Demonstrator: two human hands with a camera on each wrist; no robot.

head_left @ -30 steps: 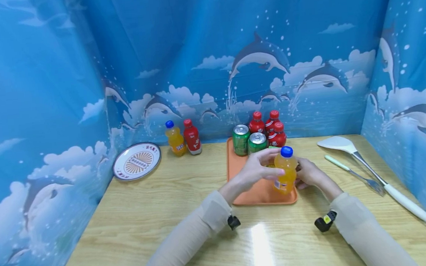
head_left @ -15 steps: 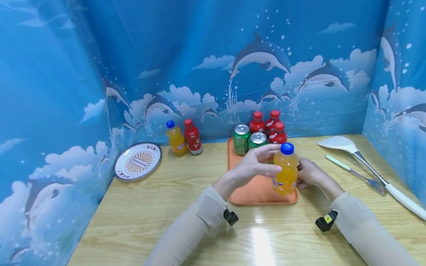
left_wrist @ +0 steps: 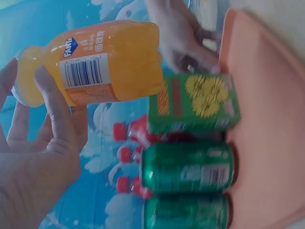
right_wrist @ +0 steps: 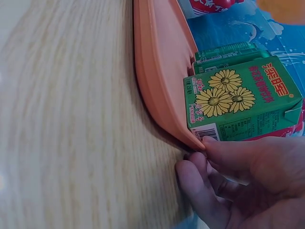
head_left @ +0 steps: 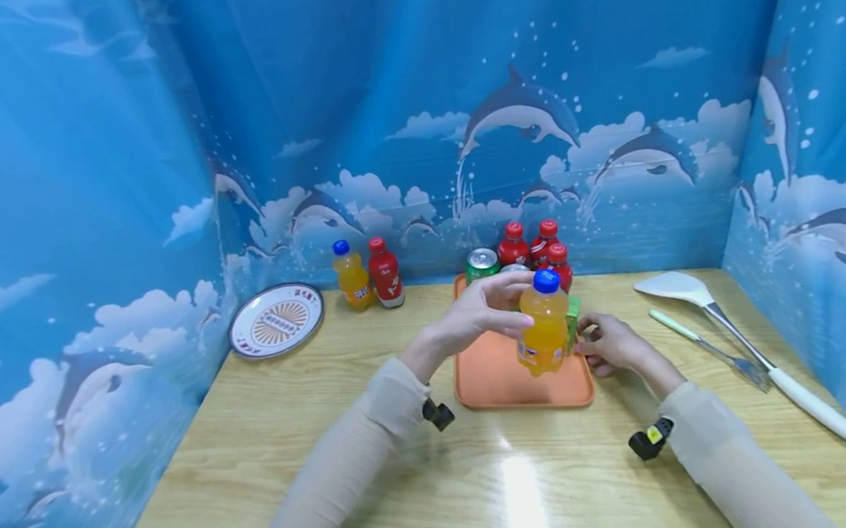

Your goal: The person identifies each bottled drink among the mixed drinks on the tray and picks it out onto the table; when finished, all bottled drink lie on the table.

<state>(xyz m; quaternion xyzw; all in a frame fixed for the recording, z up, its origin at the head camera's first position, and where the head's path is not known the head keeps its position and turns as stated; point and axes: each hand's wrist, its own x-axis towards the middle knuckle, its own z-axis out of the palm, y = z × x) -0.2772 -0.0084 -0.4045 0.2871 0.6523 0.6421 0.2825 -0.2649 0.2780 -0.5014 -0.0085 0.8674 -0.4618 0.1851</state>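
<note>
My left hand (head_left: 481,316) grips an orange Fanta bottle (head_left: 545,329) with a blue cap around its upper part, holding it upright above the orange tray (head_left: 522,385). In the right wrist view, the thumb and fingers of my right hand (right_wrist: 252,176) pinch the tray's rim, close beside a green drink carton (right_wrist: 238,95) printed with yellow flowers. Next to the carton on the tray stand green cans (left_wrist: 190,167). Small red bottles (head_left: 559,263) cluster at the back, partly hidden by the cans and carton; whether all of them stand on the tray I cannot tell.
At the back left are another orange bottle (head_left: 353,282), a red bottle (head_left: 385,275) and a round white plate (head_left: 276,320). A long-handled turner (head_left: 746,350) and a fork (head_left: 713,350) lie to the right. Dolphin-printed curtains (head_left: 380,93) border the table.
My left hand has shifted left and slightly up with the orange bottle, bringing the green carton behind it into view. My right hand has stayed at the tray's right edge.
</note>
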